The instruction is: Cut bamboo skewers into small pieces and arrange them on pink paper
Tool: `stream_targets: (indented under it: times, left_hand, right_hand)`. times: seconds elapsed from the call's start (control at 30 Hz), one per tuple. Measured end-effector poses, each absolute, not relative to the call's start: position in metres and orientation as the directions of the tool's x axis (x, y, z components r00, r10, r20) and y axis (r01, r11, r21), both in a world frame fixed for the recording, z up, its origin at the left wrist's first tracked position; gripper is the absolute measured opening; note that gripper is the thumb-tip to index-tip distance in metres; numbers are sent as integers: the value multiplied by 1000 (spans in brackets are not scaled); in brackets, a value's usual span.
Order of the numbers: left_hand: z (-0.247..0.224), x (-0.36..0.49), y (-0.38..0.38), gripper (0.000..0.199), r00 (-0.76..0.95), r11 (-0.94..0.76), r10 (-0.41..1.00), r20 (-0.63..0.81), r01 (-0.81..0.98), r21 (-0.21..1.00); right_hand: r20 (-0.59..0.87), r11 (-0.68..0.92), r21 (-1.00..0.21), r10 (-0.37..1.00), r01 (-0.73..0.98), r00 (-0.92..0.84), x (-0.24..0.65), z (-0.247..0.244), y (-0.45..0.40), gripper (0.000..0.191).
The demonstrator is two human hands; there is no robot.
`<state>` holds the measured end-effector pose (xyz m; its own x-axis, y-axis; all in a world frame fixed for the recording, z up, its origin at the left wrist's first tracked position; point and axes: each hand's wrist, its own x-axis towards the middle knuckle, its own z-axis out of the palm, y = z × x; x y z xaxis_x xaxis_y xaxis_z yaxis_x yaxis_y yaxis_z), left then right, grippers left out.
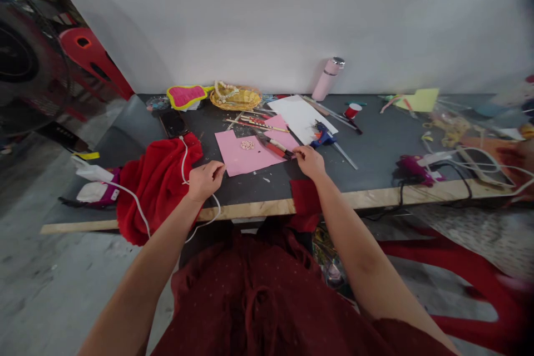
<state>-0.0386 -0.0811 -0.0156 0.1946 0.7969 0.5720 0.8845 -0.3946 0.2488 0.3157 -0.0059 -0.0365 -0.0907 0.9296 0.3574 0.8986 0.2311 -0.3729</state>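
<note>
A pink sheet [233, 162] lies on the grey table [258, 184], with a small pile of pale beads [247, 145] on it and pliers [275, 146] resting across its right part. My left hand [205, 180] is closed at the sheet's lower left, beside a red cloth [156, 178]; what its fingers hold, if anything, is hidden. At the sheet's right edge, by the plier handles, my right hand [309, 162] has its fingers pressed together; anything between them is too small to make out.
Behind are a yellow basket [236, 99], thin sticks [254, 120], white paper [298, 114] and a pink bottle [328, 79]. A blue glue gun [323, 134] lies right. A phone [173, 123] and white cable [136, 200] are left. A red spool [352, 110] stands farther right.
</note>
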Motion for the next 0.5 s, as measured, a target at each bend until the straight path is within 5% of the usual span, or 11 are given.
stream_targets:
  times: [0.5]
  left_hand:
    - [-15,-38,-82,22,183,-396,798,575,877,271]
  right_hand:
    - [354,235,-385,931,892,-92,315,-35,-7,23]
